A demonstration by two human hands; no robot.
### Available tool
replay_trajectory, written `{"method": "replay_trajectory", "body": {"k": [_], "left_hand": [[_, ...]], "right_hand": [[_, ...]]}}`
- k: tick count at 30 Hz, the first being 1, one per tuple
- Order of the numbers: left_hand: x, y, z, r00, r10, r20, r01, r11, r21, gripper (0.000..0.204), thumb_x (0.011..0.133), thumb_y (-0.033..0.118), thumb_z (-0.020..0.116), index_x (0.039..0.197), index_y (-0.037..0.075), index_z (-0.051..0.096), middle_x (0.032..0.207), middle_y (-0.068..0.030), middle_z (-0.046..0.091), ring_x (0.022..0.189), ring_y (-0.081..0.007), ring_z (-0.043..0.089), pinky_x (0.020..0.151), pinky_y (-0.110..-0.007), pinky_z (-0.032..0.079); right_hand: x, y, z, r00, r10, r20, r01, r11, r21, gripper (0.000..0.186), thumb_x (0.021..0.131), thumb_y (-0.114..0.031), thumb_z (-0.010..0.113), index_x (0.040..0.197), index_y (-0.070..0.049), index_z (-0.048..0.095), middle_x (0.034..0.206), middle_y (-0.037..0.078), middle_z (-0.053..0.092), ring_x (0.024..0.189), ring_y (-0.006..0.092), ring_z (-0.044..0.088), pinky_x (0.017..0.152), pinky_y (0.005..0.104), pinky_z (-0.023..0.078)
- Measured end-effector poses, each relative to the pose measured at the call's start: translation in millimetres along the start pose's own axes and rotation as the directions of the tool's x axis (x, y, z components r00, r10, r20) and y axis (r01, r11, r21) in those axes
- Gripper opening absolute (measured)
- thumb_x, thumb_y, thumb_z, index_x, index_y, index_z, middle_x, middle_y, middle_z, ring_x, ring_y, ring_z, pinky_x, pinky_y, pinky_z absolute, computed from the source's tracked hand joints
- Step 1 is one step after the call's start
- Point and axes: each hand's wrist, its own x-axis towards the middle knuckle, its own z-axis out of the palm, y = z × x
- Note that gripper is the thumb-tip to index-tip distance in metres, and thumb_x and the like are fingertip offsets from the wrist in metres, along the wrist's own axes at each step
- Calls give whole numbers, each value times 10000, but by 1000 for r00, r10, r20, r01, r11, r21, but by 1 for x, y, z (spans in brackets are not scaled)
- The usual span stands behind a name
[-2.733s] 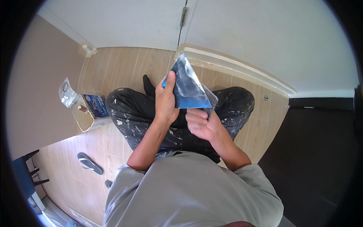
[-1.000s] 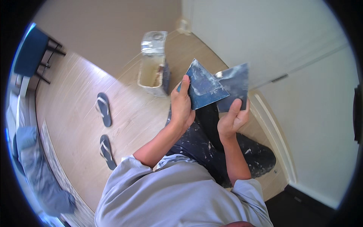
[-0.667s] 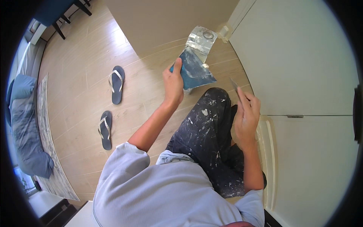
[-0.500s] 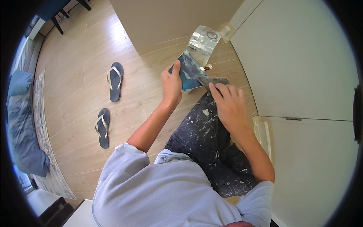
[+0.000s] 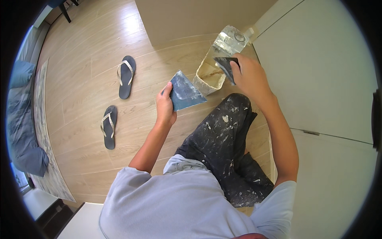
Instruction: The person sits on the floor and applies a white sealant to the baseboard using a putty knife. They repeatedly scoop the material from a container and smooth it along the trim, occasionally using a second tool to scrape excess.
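My left hand [image 5: 164, 104] grips a flat blue plate [image 5: 186, 99] by its left edge, thumb on top. White paste is smeared over its upper face. Closed around a dark flat scraper [image 5: 226, 65], my right hand [image 5: 253, 75] holds it above the carton, apart from the blue plate. A cut-open carton [image 5: 211, 88] stands on the floor just beyond my knee, with pale residue on its inner walls. Its foil-lined flap [image 5: 230, 41] leans back and bears a round ring. Something thin and brownish lies inside, too small to name.
My paint-spattered dark trousers [image 5: 215, 139] show a bent knee near the carton. Two flip-flops [image 5: 125, 81] lie on the wood floor to the left. A white cabinet [image 5: 330, 79] stands at right, a beige wall panel [image 5: 199, 20] ahead, grey-blue bedding [image 5: 26, 119] far left.
My right hand has lifted the scraper off the blue plate and moved it up over the carton. The left hand has lowered the plate leftward, uncovering the carton's opening. The view has shifted slightly.
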Motion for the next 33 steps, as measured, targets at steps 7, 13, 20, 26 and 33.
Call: {"method": "replay_trajectory", "body": {"k": [7, 13, 20, 26, 33], "left_hand": [[1, 5, -16, 996, -81, -34, 78, 993, -88, 298, 1016, 253, 475, 1090, -4, 607, 1025, -73, 659, 903, -157, 636, 826, -311, 511], [0, 10, -20, 990, -108, -95, 96, 987, -128, 311, 1017, 267, 471, 1142, 2, 578, 1081, -81, 645, 950, -168, 633, 857, -318, 513], [14, -1, -38, 991, -133, -6, 131, 983, -130, 354, 1012, 308, 486, 1213, 29, 571, 1164, -70, 637, 1068, -192, 605, 975, -352, 462], [-18, 3, 4, 939, -205, 276, 183, 977, 106, 424, 998, 348, 502, 1273, 31, 559, 1247, -87, 620, 1130, -210, 595, 1013, -378, 435], [-42, -24, 58, 919, -269, 287, 212, 953, 214, 375, 940, 302, 619, 1209, 40, 597, 1197, -75, 640, 1051, -206, 619, 912, -357, 497]], "right_hand": [[1, 59, 43, 888, 339, 311, -451, 778, 438, 271, 919, -214, 570, 1032, 20, 649, 750, 57, 641, 643, 152, 591, 574, 313, 441], [-22, 52, 49, 723, 468, 507, -688, 423, 590, 183, 926, -224, 578, 925, -55, 649, 679, -13, 577, 524, 70, 504, 451, 249, 357], [-43, 50, 51, 623, 551, 555, -649, -32, 760, 192, 914, -220, 602, 983, -43, 630, 808, 6, 653, 622, 82, 596, 448, 228, 379], [-92, 17, 42, 665, 226, 712, -633, -336, 698, 306, 888, -299, 640, 1089, -69, 650, 1000, 3, 652, 763, 81, 593, 580, 235, 448], [-253, 80, 28, 749, 561, 352, -31, -500, 865, 272, 967, -206, 582, 1170, -25, 567, 1090, 38, 635, 977, 144, 631, 889, 316, 518]]}}
